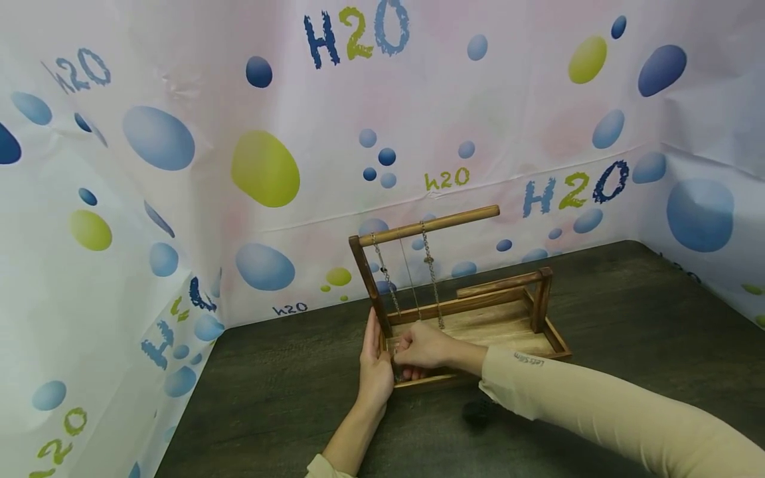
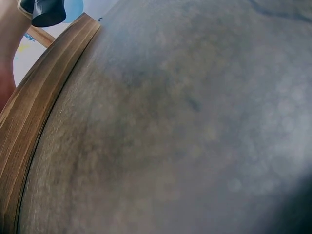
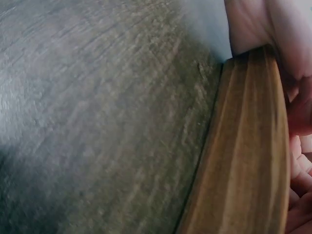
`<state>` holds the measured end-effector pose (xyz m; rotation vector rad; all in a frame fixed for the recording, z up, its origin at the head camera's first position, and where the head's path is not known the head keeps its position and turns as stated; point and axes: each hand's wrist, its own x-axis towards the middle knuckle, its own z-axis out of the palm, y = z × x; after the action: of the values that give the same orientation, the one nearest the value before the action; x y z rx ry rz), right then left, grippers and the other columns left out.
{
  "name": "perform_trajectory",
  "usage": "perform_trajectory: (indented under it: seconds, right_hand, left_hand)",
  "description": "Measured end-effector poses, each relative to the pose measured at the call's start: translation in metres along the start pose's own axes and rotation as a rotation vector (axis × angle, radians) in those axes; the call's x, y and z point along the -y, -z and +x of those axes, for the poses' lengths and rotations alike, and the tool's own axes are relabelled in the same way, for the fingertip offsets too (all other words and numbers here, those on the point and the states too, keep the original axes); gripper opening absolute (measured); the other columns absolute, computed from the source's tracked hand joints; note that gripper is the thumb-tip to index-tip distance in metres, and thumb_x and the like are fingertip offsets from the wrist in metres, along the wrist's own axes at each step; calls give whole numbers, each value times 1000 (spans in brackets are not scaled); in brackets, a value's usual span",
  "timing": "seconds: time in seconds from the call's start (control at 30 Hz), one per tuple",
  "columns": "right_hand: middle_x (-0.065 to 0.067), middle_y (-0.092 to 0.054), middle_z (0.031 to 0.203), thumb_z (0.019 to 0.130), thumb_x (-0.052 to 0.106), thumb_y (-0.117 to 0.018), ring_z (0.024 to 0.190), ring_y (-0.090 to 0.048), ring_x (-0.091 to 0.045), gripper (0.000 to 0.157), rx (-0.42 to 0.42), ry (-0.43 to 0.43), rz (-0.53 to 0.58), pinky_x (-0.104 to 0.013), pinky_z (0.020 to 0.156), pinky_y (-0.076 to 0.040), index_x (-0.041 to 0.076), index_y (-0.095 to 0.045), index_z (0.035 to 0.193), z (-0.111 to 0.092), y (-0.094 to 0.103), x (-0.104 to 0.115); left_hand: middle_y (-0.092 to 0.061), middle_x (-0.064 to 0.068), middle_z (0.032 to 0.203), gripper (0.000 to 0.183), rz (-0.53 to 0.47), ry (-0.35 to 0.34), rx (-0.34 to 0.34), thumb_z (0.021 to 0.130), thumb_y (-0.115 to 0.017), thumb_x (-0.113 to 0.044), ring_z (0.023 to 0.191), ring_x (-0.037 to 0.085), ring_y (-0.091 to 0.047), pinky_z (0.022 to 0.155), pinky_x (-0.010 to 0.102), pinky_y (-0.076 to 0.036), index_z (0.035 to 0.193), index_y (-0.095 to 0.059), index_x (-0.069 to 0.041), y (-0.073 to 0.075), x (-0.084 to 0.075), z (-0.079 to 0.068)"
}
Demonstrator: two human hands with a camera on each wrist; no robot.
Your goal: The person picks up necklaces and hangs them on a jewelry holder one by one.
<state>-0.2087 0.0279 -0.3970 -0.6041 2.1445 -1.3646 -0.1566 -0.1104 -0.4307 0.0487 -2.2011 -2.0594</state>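
A wooden jewelry stand [image 1: 487, 318] with a shallow tray base stands on the dark table. From its tall bar [image 1: 460, 218] hang two chains [image 1: 431, 265] and a thin necklace [image 1: 409, 275]. My left hand [image 1: 376, 378] lies along the outside of the tray's left end, its straight fingers pointing up beside the post [image 1: 364, 279]. Over the left end of the tray, my right hand [image 1: 424, 346] has curled fingers and pinches a small shiny item, mostly hidden by the fingers. The tray's wooden side [image 3: 243, 141] shows close beside that hand in the right wrist view.
A shorter bar [image 1: 496, 284] on a low post rises at the stand's right end. Behind the table [image 1: 275, 398] hangs a white sheet [image 1: 335, 219] printed with bubbles and lettering. A dark shadow falls on the table below the right sleeve [image 1: 574, 385].
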Motion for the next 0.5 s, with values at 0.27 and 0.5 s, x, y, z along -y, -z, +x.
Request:
perform_trajectory:
  seconds: [0.27, 0.5]
  right_hand:
    - [-9, -67, 60, 91, 3, -62, 47, -62, -15, 16, -18, 5, 31, -30, 46, -53, 1, -69, 76, -1, 9, 10]
    - [-9, -67, 62, 91, 4, -62, 47, -62, -14, 15, -32, 33, 45, -33, 49, -55, -2, -68, 78, -2, 19, 18]
  left_hand:
    - [-9, 9, 167, 86, 5, -17, -1, 91, -27, 19, 153, 27, -7, 102, 46, -25, 164, -13, -24, 1, 1, 0]
    - [-8, 7, 168, 85, 0, -18, 8, 91, -26, 19, 153, 26, -6, 112, 50, -20, 164, -11, -23, 1, 1, 0]
